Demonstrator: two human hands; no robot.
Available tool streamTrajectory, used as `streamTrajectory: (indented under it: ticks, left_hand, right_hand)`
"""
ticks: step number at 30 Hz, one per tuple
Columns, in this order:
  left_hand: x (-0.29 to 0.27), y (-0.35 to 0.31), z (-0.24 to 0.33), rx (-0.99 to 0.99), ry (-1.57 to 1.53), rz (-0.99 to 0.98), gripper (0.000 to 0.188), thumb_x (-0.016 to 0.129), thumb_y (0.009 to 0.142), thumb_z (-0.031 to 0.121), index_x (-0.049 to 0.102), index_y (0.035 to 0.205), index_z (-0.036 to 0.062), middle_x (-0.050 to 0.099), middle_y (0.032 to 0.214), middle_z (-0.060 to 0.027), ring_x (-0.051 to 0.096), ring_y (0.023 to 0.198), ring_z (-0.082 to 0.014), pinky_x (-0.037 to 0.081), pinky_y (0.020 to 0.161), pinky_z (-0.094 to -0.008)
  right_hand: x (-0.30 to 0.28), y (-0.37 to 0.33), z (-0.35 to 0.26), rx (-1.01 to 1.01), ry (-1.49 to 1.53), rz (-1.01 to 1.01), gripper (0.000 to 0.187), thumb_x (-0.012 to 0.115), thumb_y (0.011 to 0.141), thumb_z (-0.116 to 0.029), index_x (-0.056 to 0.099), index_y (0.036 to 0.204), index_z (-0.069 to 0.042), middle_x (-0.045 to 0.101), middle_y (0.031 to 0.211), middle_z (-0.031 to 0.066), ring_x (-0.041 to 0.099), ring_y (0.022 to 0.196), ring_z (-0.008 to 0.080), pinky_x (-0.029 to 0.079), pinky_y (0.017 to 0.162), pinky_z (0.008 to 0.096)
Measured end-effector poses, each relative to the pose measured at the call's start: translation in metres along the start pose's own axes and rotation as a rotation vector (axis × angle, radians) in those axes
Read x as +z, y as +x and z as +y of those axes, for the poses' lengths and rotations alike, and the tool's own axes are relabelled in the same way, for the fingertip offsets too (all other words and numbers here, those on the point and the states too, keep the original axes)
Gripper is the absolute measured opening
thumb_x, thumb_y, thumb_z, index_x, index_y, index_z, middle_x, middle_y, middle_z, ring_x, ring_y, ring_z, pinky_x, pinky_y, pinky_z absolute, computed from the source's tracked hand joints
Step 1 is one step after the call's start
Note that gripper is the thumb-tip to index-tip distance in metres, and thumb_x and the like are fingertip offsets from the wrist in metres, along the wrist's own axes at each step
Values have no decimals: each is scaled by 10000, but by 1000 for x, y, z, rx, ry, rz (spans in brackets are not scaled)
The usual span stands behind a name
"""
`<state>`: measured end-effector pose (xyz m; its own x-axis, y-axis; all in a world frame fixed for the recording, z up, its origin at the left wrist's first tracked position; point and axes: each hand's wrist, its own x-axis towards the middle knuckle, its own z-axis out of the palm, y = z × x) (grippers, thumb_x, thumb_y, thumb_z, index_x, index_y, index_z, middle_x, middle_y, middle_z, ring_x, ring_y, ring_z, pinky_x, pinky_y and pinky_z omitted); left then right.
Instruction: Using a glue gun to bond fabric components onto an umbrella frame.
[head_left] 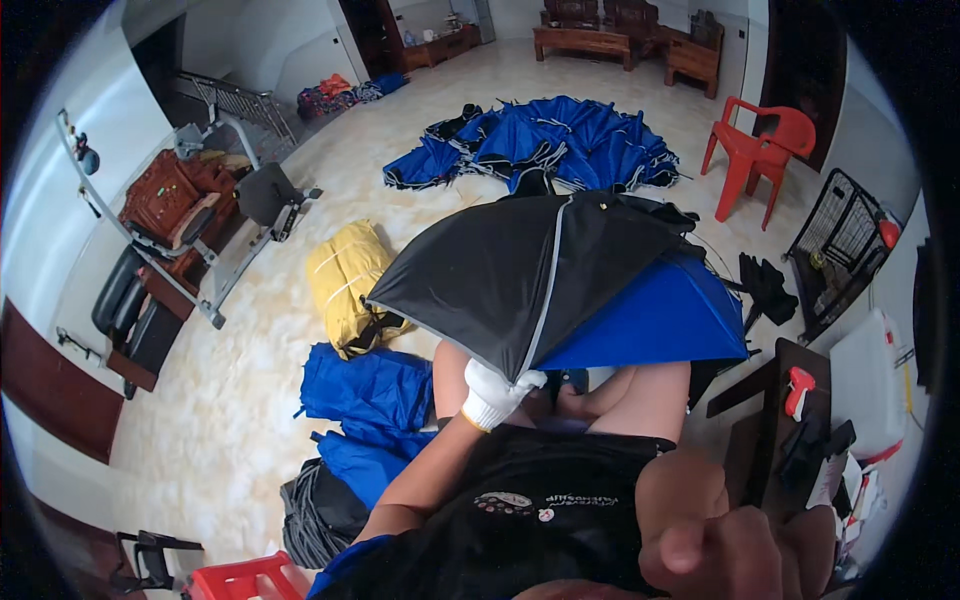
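A partly spread umbrella canopy (480,265), black with a blue section and a pale trim line, stretches over my knees. My left hand (497,392), in a white knit glove, is closed around its near edge, where the trim line ends. Raised near the lower right, close to the camera, my bare right hand (712,548) has its fingers curled in. Whatever it may hold is hidden. Beside my left leg lie folded blue fabric bundles (368,388), with a yellow sack (347,275) beyond them.
Many blue umbrellas (560,140) are heaped on the floor ahead. A red plastic chair (775,140) and red stool (738,165) stand far right. At my right are a dark wooden table (805,365) and a black wire rack (835,250). Exercise equipment (215,215) stands left.
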<state>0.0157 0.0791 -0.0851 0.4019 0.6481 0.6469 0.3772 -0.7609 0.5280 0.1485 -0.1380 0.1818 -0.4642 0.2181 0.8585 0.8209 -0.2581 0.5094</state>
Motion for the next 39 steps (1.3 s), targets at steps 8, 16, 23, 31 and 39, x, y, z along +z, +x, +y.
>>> streamTrajectory:
  ticks: [8,16,23,31,39]
  left_hand:
    - [15,1,4,-44,-180,114,556,662,719,465,601,1089,53,612,1067,-154,577,967,-353,441,843,-401]
    - [-2,-4,11,20,-20,66,544,667,756,379,559,1160,32,573,1156,-160,544,1055,-335,402,913,-381]
    - [-5,-1,15,-80,-176,130,406,636,760,243,592,1111,44,608,1060,-177,570,981,-365,430,865,-403]
    - [-21,-31,39,-77,-146,-20,355,641,735,183,619,1070,70,600,1089,-162,555,1016,-357,399,908,-425]
    - [-44,-82,30,-41,-106,-188,383,664,707,188,624,1072,78,598,1104,-151,552,1024,-356,390,928,-423]
  right_hand:
    - [-27,78,34,-98,394,-1121,167,438,912,-158,577,845,-93,531,824,6,511,738,141,452,655,259]
    - [9,-7,-2,-93,1107,-1113,145,480,838,-98,589,928,-65,577,874,64,560,789,202,460,723,311]
    - [119,-50,-34,72,1732,-943,221,532,763,-74,600,973,-54,605,889,105,593,803,251,463,766,349]
    - [278,-128,-88,-342,1078,-633,263,512,725,18,586,967,-52,558,993,81,516,1024,250,330,1003,428]
    - [309,-124,-55,-421,706,-719,195,555,698,-3,566,884,-61,533,879,71,526,978,230,256,1061,482]
